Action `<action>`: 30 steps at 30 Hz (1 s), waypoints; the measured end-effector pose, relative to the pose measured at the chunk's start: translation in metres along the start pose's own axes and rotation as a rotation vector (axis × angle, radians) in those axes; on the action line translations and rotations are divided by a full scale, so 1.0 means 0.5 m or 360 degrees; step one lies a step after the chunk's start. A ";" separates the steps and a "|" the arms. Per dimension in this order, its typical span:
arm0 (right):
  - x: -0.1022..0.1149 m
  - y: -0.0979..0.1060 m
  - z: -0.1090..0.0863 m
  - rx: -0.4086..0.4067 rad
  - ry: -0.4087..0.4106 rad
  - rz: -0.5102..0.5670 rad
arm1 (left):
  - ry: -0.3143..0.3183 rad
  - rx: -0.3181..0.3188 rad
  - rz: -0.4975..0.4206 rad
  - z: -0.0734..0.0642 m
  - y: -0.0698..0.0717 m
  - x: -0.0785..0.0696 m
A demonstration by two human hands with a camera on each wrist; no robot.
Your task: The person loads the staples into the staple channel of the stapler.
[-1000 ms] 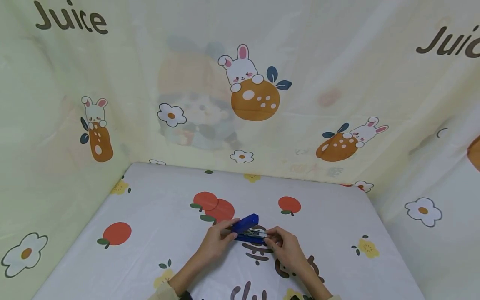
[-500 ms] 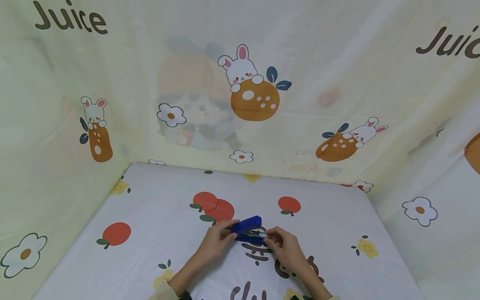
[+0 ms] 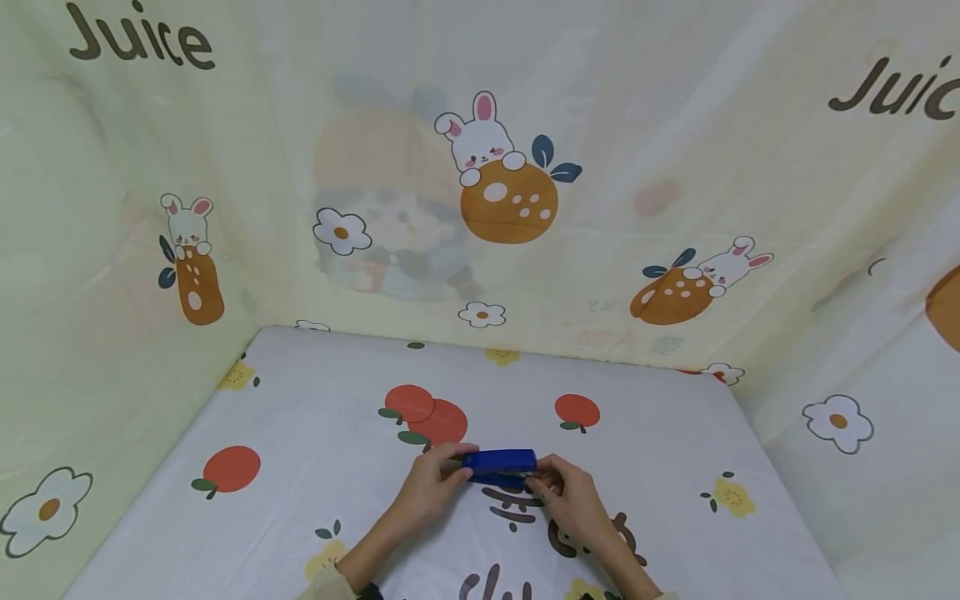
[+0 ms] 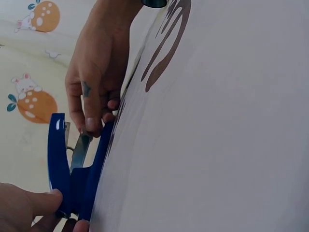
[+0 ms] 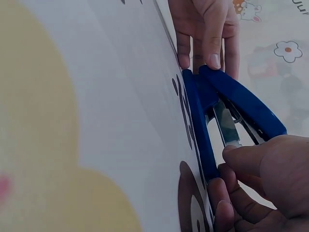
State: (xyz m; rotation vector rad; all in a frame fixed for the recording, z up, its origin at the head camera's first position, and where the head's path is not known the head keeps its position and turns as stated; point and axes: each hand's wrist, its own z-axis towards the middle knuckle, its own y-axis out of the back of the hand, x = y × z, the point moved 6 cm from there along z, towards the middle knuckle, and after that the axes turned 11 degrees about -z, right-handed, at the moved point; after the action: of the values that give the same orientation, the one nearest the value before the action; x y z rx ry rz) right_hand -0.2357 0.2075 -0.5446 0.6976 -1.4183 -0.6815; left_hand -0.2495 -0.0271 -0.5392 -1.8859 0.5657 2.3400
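Observation:
A blue stapler [image 3: 500, 461] sits on the white cloth between my two hands. My left hand [image 3: 433, 487] pinches its hinge end, thumb on the near side. At the other end my right hand [image 3: 572, 493] pinches the metal staple magazine [image 5: 225, 121], with some fingers against the base tip. In both wrist views the top cover [image 4: 58, 154] is still raised apart from the magazine, and the base [image 4: 99, 164] lies along the cloth. Whether staples lie in the magazine is too dim to tell.
The white tablecloth [image 3: 322, 417] carries printed red fruit, yellow flowers and brown lettering. Pale printed curtains [image 3: 405, 167] rise along the back and both sides of the table.
The stapler's top cover has swung down toward the magazine, hiding most of the metal in the head view. Both hands stay in nearly the same places.

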 end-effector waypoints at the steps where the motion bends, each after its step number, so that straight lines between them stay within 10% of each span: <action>1: 0.000 0.000 0.000 -0.0001 0.0002 0.0000 | -0.0008 -0.0001 -0.0001 0.000 0.000 0.000; 30: 0.001 0.002 -0.003 0.0004 -0.0017 -0.0024 | -0.0023 -0.0032 0.0183 0.000 -0.001 0.000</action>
State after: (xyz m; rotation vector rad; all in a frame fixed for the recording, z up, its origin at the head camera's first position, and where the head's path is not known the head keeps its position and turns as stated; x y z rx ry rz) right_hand -0.2339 0.2078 -0.5434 0.7080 -1.4251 -0.6960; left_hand -0.2494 -0.0265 -0.5391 -1.8912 0.6687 2.4360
